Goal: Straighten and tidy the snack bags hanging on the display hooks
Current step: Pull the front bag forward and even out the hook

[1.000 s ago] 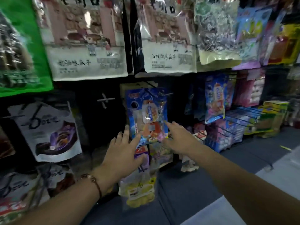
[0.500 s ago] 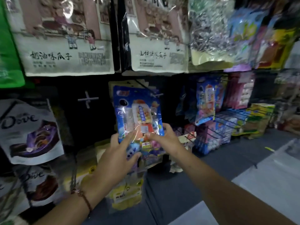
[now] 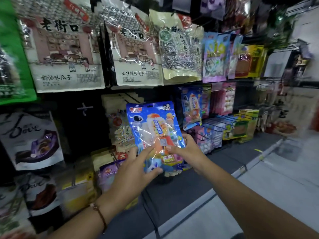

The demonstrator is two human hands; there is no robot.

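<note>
left of the hands, a dark open gap (image 3: 82, 131) on the display wall holds only a bare white hook (image 3: 85, 108). the blue snack bag (image 3: 153, 130) blocks the way straight ahead, large seed bags (image 3: 69, 49) hang close overhead, and wire hooks (image 3: 222, 124) jut out to the right. below, the floor (image 3: 198, 195) lies open.

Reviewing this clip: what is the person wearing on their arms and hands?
Both forearms are bare, with no sleeves in view. The left hand has a thin reddish-brown cord bracelet with a bead at the wrist. The right hand shows no gloves, rings or watch.
</note>
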